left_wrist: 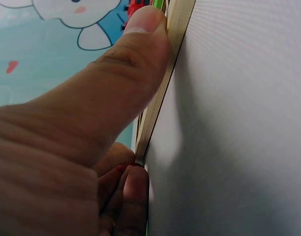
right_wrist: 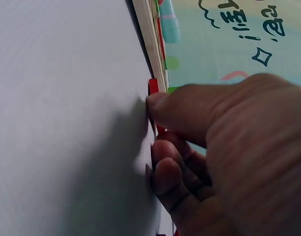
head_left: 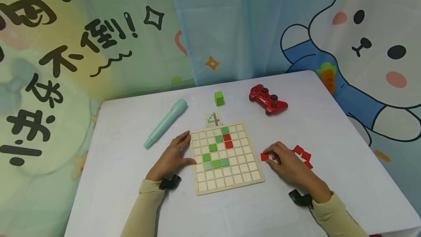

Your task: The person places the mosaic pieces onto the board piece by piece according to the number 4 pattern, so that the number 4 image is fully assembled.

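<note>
A square wooden grid board (head_left: 230,181) lies flat on the table, with several green tiles (head_left: 213,147) and two red tiles (head_left: 228,144) in its cells. My left hand (head_left: 171,159) rests against the board's left edge, thumb and fingers spread apart along it. In the left wrist view the thumb (left_wrist: 126,73) touches the board's side. To the right of the board, my right hand (head_left: 286,164) pinches a red square tile (head_left: 264,157) between thumb and fingers. The right wrist view shows this tile (right_wrist: 153,86) close to the tabletop, partly hidden by the thumb.
Several loose red tiles (head_left: 306,155) lie just beyond my right hand. Behind the board are a small patterned grid card (head_left: 213,119), a green cube (head_left: 219,98) and a red game controller (head_left: 268,100). A mint-green cylinder (head_left: 166,123) lies at the left. A printed curtain (head_left: 230,28) hangs behind the table.
</note>
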The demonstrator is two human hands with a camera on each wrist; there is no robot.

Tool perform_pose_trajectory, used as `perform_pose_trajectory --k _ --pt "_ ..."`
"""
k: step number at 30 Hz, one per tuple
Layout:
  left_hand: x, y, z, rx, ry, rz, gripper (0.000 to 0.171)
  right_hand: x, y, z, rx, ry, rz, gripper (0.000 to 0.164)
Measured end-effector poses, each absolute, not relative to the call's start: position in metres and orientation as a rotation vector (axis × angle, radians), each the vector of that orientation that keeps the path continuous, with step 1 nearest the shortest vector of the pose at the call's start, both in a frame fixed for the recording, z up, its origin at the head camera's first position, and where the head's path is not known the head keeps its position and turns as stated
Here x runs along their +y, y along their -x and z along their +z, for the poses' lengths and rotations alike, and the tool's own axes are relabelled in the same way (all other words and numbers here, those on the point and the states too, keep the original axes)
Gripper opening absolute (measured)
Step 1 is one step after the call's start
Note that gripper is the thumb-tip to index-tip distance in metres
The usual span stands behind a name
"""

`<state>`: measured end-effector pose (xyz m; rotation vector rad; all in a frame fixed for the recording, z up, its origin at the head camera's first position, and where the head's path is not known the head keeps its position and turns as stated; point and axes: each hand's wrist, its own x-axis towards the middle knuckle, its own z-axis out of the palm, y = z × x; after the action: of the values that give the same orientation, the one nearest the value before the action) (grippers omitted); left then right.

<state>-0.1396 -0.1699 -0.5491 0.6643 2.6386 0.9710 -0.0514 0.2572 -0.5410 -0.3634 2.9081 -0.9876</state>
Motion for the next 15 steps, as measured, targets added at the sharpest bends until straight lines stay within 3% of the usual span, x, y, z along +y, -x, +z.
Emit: perform_pose_trajectory --k 11,15 --pt "-0.17 0.141 -0.548 2.635 -0.673 0.991 0.109 0.246 0.069 -0.517 2.975 0.612 -0.992 0.032" --pt "-0.17 0.141 -0.55 2.633 -0.669 0.996 0.109 0.228 0.087 -0.504 2.856 0.693 -0.962 0.026"
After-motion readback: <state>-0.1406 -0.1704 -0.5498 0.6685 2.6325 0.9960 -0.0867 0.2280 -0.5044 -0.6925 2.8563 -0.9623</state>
